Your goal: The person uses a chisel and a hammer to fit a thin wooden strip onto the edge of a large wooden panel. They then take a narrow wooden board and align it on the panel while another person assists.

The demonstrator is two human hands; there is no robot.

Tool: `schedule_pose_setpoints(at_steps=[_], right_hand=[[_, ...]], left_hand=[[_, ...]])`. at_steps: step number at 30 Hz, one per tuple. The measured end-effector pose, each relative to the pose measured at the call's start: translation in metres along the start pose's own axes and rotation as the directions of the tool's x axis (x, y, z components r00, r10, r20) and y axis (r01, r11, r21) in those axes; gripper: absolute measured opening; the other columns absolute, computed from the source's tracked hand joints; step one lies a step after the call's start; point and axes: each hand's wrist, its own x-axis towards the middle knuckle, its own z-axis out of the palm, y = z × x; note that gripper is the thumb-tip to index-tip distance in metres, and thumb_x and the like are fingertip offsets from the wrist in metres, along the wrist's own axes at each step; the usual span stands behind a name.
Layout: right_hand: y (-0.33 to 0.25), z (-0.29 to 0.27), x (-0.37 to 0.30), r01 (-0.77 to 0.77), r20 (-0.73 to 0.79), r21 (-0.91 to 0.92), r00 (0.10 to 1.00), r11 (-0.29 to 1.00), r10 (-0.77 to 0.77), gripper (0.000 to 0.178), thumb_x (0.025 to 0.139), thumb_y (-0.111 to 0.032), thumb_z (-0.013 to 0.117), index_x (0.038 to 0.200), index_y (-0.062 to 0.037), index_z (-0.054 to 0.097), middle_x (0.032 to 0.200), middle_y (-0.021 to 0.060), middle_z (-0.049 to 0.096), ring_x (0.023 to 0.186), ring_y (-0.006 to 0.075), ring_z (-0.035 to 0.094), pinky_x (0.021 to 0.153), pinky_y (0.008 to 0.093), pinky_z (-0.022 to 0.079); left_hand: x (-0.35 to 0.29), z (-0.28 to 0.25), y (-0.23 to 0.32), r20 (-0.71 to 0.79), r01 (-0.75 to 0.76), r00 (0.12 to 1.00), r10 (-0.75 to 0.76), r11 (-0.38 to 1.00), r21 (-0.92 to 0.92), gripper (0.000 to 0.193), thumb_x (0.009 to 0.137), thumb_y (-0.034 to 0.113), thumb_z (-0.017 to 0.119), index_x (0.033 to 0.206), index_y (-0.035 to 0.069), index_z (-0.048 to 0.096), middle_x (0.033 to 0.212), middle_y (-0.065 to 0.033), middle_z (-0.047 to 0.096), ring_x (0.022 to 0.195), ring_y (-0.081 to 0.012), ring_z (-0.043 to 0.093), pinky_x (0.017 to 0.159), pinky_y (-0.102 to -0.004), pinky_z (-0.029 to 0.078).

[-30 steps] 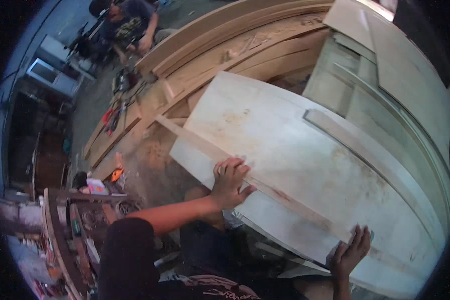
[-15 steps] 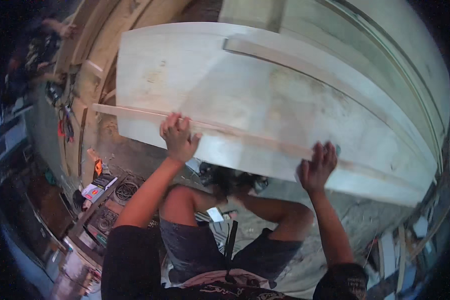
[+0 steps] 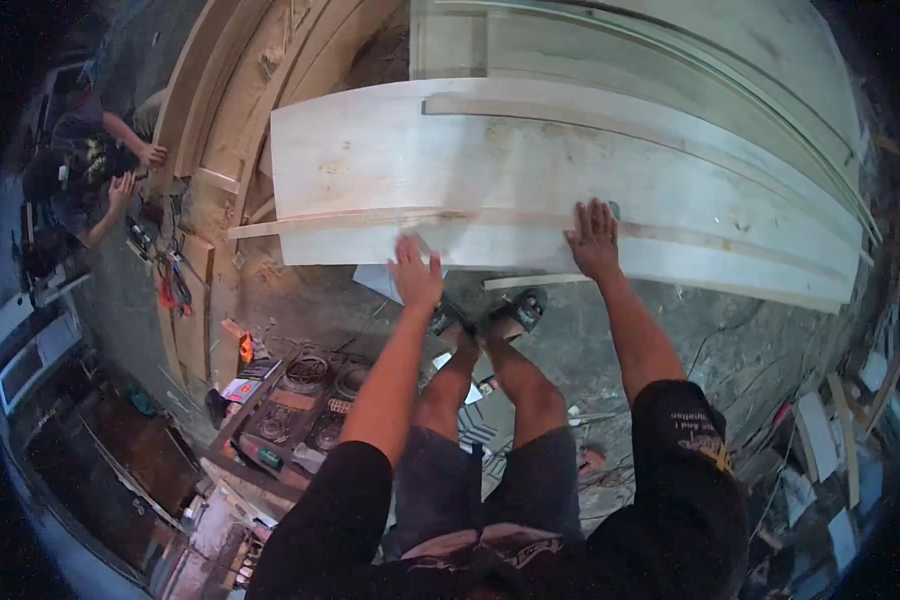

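A large pale panel [image 3: 370,150] with a curved far edge lies across in front of me. Along its near side runs a thin wooden strip [image 3: 340,218], whose left end juts past the panel. My left hand [image 3: 416,276] is over the panel's near edge, just short of the strip, with its fingers apart; whether it touches is unclear. My right hand [image 3: 596,242] reaches onto the strip, palm down, its fingers stretched out and holding nothing. A second strip [image 3: 530,112] lies along the panel's far side.
Long wooden boards [image 3: 205,90] stand at the far left, where another person's hand [image 3: 153,155] shows. Red-handled pliers [image 3: 177,290] lie below them. A gas stove [image 3: 295,405] with clutter is at my left; scrap boards [image 3: 818,435] lean at my right.
My bent legs have straightened and the view has shifted. My left hand has come off the strip toward the panel's near edge. My right hand now lies flatter on the strip.
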Motion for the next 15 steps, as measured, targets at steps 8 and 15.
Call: schedule_pose_setpoints(at_steps=[8,15], right_hand=[[-0.08,-0.092,-0.11,-0.639,0.287,0.368,0.769,0.675,0.572,0.066,0.09,-0.047,0.058,0.135,0.0001,0.049,0.129,0.0279,0.056,0.122,0.0427,0.052,0.103,0.048,0.041],[-0.084,-0.209,-0.326,-0.686,0.748,0.441,0.637,0.578,0.186,0.051,0.083,-0.049,0.063,0.109,-0.0066,0.073,0.107,0.0219,0.07,0.102,0.0402,0.065,0.09,0.0492,0.048]], left_hand=[[-0.172,-0.077,0.034,0.663,0.115,0.725,0.189,0.915,-0.387,0.058,0.094,0.049,0.059,0.126,0.0,0.059,0.122,-0.0247,0.063,0.115,-0.0381,0.059,0.095,-0.0431,0.047],[-0.228,-0.164,-0.042,0.549,0.22,0.829,-0.107,0.965,-0.144,0.059,0.091,0.054,0.061,0.113,-0.001,0.065,0.112,-0.0232,0.066,0.108,-0.0358,0.063,0.093,-0.0442,0.047]])
